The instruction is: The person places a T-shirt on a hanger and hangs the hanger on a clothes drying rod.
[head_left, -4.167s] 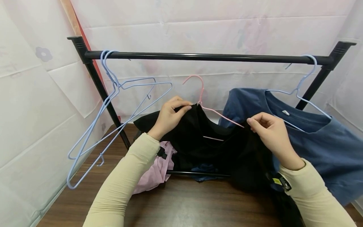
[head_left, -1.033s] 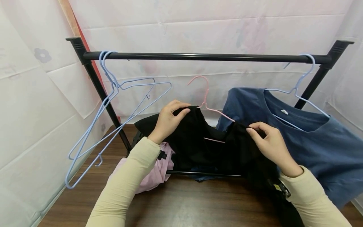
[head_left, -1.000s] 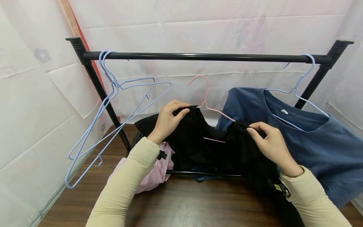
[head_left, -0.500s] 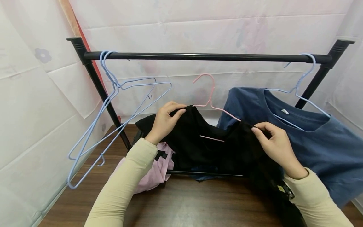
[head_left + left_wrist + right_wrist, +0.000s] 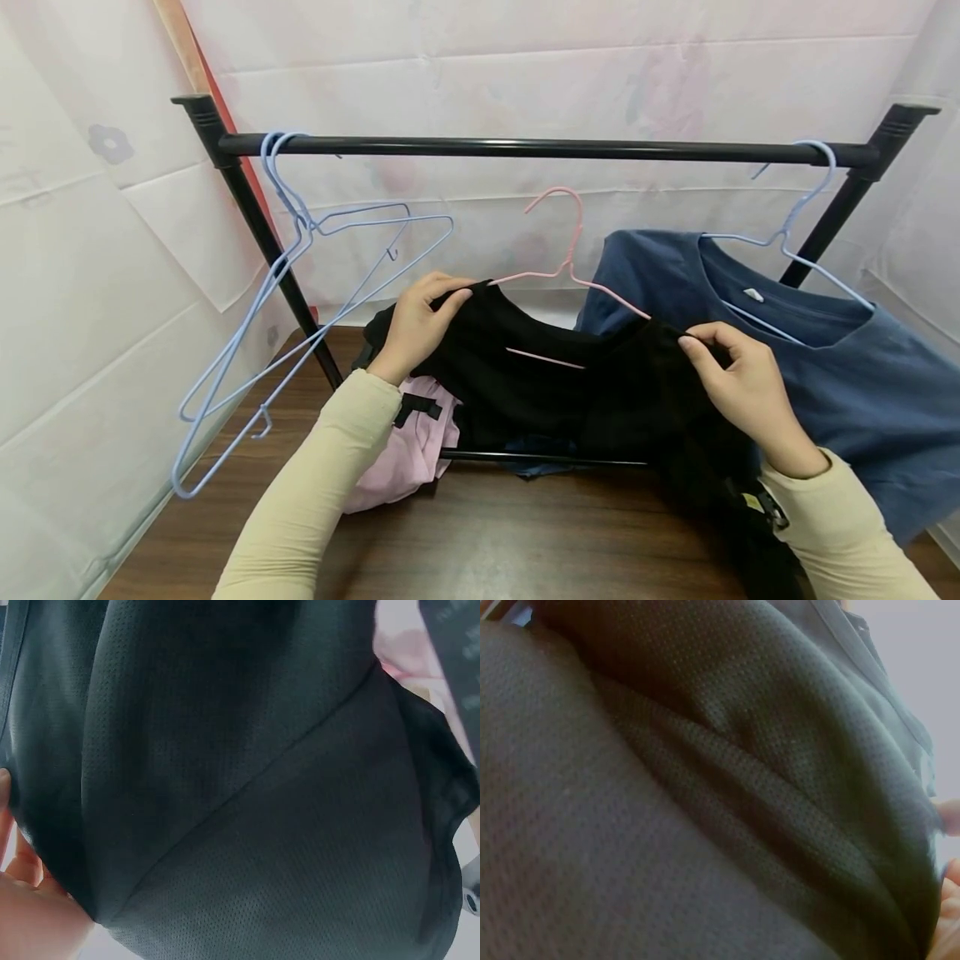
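A black T-shirt (image 5: 555,400) hangs between my hands with a pink hanger (image 5: 572,250) inside its neck. The hanger's hook and upper arms stick out above the neckline, and part of its lower bar shows through the opening. My left hand (image 5: 420,321) pinches the shirt's left shoulder between thumb and fingers. On the other shoulder my right hand (image 5: 746,383) pinches the cloth the same way. The hook stands free, below and in front of the rail. Black mesh cloth (image 5: 247,787) fills the left wrist view, and folds of the shirt (image 5: 780,765) fill the right wrist view.
A black rack rail (image 5: 480,147) runs across the back. Blue hangers (image 5: 300,242) hang at its left end. A blue T-shirt (image 5: 862,400) on a blue hanger hangs at the right. Pink cloth (image 5: 408,462) lies low left, above the wooden table (image 5: 502,533).
My hands have moved apart, spreading the neckline wider. The pink hanger has shifted right and slightly up, and more of both its arms shows. Both hands still pinch the shirt.
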Motion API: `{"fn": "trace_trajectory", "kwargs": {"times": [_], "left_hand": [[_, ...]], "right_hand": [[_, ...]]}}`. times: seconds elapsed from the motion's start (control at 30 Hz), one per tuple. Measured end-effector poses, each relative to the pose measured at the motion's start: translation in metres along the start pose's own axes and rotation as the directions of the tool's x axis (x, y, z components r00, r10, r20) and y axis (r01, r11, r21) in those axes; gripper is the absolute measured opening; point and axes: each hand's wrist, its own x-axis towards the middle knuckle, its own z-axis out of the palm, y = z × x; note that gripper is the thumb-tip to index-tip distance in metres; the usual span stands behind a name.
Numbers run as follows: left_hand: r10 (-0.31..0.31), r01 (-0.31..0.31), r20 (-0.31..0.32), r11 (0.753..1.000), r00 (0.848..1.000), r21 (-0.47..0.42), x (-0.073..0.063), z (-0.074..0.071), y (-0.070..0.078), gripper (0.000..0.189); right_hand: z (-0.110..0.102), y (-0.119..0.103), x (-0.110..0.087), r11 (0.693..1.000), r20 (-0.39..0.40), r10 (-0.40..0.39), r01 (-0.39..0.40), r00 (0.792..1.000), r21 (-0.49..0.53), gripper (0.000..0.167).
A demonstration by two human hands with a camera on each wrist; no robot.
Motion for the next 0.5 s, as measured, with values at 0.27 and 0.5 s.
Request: {"fn": "trace_trajectory", "kwargs": {"times": [0.27,0.5], "left_hand": [[-0.015,0.015,-0.012,0.999,1.0,0.034,-0.0024,-0.0045,-0.0044,0.022],[-0.033,0.033,-0.017,0.999,0.999,0.018,-0.0041,-0.0065,-0.0069,0.022]], "right_hand": [[-0.0027,0.0007,-0.0011,1.0,-0.006,-0.001,0.001,1.0,0.006,0.004],[-0.0035,0.0007,-0.0006,1.0,0.005,-0.001,0.001,1.0,0.0,0.004]]}}
